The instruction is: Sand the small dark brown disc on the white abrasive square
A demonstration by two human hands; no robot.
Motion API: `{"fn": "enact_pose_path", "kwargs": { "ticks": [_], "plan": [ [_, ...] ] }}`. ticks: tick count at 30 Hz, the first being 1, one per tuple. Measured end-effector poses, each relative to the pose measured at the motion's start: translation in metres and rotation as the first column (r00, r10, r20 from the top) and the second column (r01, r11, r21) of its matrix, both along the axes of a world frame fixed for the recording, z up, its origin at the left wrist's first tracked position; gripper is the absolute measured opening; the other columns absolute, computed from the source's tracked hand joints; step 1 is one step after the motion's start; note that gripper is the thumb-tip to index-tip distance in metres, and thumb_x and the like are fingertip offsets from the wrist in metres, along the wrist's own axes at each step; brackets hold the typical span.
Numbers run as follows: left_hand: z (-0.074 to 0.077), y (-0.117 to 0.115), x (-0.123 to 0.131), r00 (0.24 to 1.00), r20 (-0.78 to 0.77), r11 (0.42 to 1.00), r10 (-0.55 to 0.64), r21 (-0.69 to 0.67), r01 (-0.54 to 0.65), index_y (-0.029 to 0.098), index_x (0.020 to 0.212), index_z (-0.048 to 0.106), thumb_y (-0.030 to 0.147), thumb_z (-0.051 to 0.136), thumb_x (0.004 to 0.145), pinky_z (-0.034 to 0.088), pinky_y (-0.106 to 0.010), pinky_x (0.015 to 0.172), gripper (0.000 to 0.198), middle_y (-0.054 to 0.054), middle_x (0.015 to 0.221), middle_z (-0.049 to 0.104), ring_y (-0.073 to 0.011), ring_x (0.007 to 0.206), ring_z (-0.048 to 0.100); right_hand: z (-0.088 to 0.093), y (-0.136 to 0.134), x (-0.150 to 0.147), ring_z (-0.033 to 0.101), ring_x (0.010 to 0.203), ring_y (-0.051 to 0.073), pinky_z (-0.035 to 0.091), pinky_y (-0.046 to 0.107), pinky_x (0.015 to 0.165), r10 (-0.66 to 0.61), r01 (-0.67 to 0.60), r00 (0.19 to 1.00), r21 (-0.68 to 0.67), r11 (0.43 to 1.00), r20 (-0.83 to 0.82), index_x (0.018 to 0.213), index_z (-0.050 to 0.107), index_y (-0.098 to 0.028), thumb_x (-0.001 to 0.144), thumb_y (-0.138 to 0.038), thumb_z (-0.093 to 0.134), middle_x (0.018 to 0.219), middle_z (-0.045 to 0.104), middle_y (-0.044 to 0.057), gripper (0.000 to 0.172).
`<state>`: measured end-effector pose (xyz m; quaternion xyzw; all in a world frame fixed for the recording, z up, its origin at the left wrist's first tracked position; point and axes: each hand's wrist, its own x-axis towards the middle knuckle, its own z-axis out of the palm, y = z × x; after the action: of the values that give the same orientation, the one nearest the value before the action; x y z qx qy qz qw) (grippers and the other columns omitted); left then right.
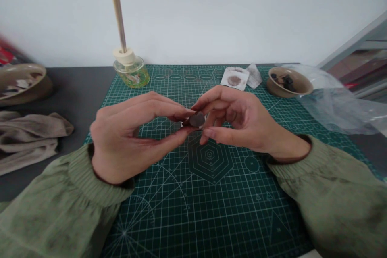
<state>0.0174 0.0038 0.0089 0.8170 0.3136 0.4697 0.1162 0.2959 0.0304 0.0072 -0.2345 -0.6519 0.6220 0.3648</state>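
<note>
A small brown, clay-like piece (197, 119) with a smooth rounded end is held above the middle of the green cutting mat (211, 201). My left hand (133, 133) pinches it from the left between the fingertips and thumb. From the right, my right hand (232, 117) has its bent fingers around the same piece, the index fingertip on its top edge and the thumb lower down. A little white shows beneath the piece, but I cannot make out what it is. Fingers hide much of the piece.
A reed diffuser bottle (132, 70) stands at the back left. White packets with a brown round stain (234, 78) lie at the back. A bowl of dark scraps (288, 82) and clear plastic (341, 98) are right; another bowl (26, 78) and a cloth (30, 137) are left.
</note>
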Motion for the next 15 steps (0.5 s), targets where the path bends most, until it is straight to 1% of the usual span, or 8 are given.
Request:
{"fn": "enact_pose_path", "kwargs": {
  "ticks": [2,5,8,11,15],
  "plan": [
    [0.0001,-0.0015,0.0000,0.999,-0.030,1.000,0.019,0.011,-0.019,0.042,0.123,0.090,0.033,0.094,0.119,0.084,-0.047,0.087,0.011,0.006,0.117,0.098,-0.0224,0.096,0.094,-0.0008,0.0003,0.0003,0.094,0.086,0.019,0.072,0.024,0.071,-0.003,0.004,0.999,0.017,1.000,-0.036,0.128,0.087,-0.020,0.091,-0.019,0.118,0.110,0.095,0.003,0.048],
    [0.0002,-0.0050,-0.0004,0.998,-0.056,0.999,0.037,0.024,-0.036,0.040,0.125,0.091,0.031,0.093,0.120,0.084,-0.045,0.090,0.010,0.005,0.120,0.098,-0.0222,0.099,0.095,-0.0007,-0.0003,-0.0011,0.092,0.081,0.016,0.070,0.021,0.065,-0.026,0.028,0.998,0.035,0.999,-0.061,0.120,0.087,-0.020,0.088,-0.014,0.119,0.112,0.095,0.003,0.046],
    [-0.0004,-0.0064,-0.0015,0.997,-0.067,0.998,0.050,0.034,-0.048,0.040,0.127,0.092,0.031,0.092,0.120,0.085,-0.046,0.092,0.011,0.004,0.122,0.099,-0.0238,0.102,0.096,0.0007,-0.0013,-0.0023,0.092,0.078,0.017,0.071,0.022,0.063,-0.041,0.042,0.998,0.024,0.999,-0.051,0.119,0.086,-0.020,0.088,-0.017,0.120,0.104,0.093,0.001,0.046],
    [-0.0027,-0.0042,-0.0031,0.996,-0.075,0.996,0.052,0.072,-0.047,0.040,0.127,0.092,0.033,0.093,0.120,0.086,-0.045,0.090,0.010,0.004,0.122,0.099,-0.0242,0.099,0.096,0.0016,-0.0014,-0.0022,0.092,0.076,0.018,0.072,0.024,0.064,-0.052,0.053,0.998,0.032,0.998,-0.041,0.119,0.087,-0.021,0.090,-0.021,0.120,0.099,0.091,0.000,0.044],
    [-0.0066,-0.0005,-0.0046,0.998,-0.059,0.992,0.020,0.125,-0.013,0.042,0.129,0.092,0.034,0.093,0.120,0.085,-0.042,0.088,0.012,0.005,0.124,0.099,-0.0225,0.097,0.096,0.0019,-0.0004,-0.0029,0.092,0.075,0.016,0.072,0.022,0.063,-0.055,0.057,0.997,0.041,0.998,-0.063,0.115,0.089,-0.020,0.087,-0.012,0.118,0.109,0.095,0.002,0.041]
  ]
}}
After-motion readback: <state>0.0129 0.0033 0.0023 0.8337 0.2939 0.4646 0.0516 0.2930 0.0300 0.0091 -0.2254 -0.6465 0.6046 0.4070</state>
